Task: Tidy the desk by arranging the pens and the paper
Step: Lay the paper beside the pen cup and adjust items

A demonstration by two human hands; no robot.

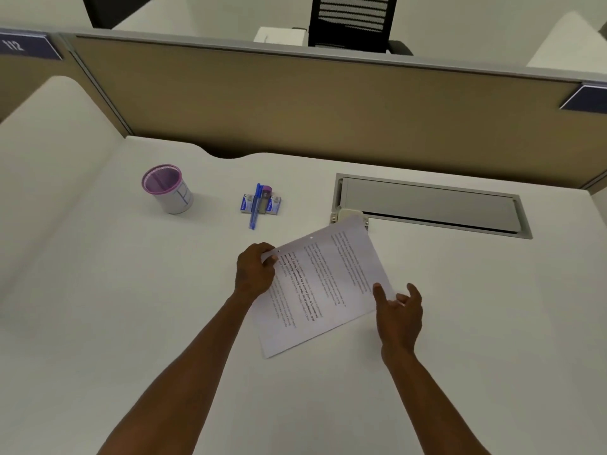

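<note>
Left hand (254, 274) has its grip clamped on the top-left corner of the paper (320, 287), thumb on top and fingers curled under the edge. Right hand (399, 310) is loose, fingers spread apart, just touching the sheet's right-hand corner without really pinching it, so the left is doing all the holding right now.

The paper sits skewed near the middle of the bench, rotated so the text runs sideways, with its far corner close to the cable tray lid (430, 203) at the back-right. Looks like more than one sheet, but I can't say for sure.

To do this bit well, I'd close the right grip on that corner too, lift a little and turn the stack until its edges run parallel with the front edge of the bench, then tap it square.

Pens (258, 205) lie further back toward the partition, on small boxes, with the pink cup (167, 188) off to the back-left, untouched.
</note>
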